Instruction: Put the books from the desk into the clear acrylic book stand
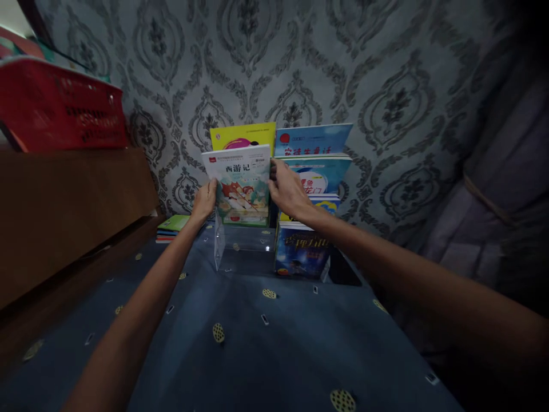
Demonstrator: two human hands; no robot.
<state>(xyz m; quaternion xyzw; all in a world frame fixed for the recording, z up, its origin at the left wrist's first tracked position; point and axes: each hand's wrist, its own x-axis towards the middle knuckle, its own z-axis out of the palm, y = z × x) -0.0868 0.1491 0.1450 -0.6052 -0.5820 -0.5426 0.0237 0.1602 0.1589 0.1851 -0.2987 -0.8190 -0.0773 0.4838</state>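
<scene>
Between my two hands a white-topped picture book point(240, 186) stands nearly upright, held by its side edges. My left hand point(205, 200) grips its left edge, and my right hand point(288, 187) is closed at its right edge. Behind it rises a yellow book point(261, 134). Under and around it is a clear book stand point(218, 246), whose front left section shows no book. The right section carries several books in steps: a blue book point(317, 134) at the back, a teal book point(338, 167) before it, and a dark blue book point(300, 252) in front.
A small pile of books point(171, 226) lies at the left by the wall. Farther left, a red plastic basket point(64, 106) rests on a brown wooden cabinet point(72, 212). A patterned dark blue cloth point(240, 355) covers the table. At the right hangs a tied curtain point(484, 189).
</scene>
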